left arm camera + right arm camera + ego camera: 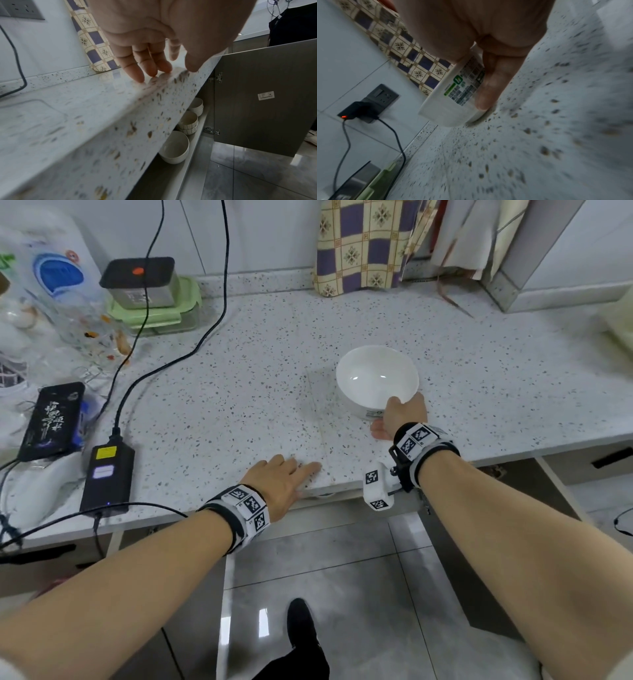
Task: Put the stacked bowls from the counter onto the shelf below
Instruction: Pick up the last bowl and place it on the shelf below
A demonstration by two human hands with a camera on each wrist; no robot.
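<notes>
A home kitchen, this: speckled stone counter (260, 364), food containers (154, 302) by the tiled wall, bowls (176, 147) stacked inside an open cupboard (260, 97) below, patterned cloth (363, 244) hanging.

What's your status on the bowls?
Right hand grips white bowl stack on counter. Left hand flat at counter edge. Cabinet door open, path clear.

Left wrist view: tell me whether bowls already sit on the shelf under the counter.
Yes, several white bowls sit on the shelf beneath the counter edge, beside the open cabinet door.
</notes>
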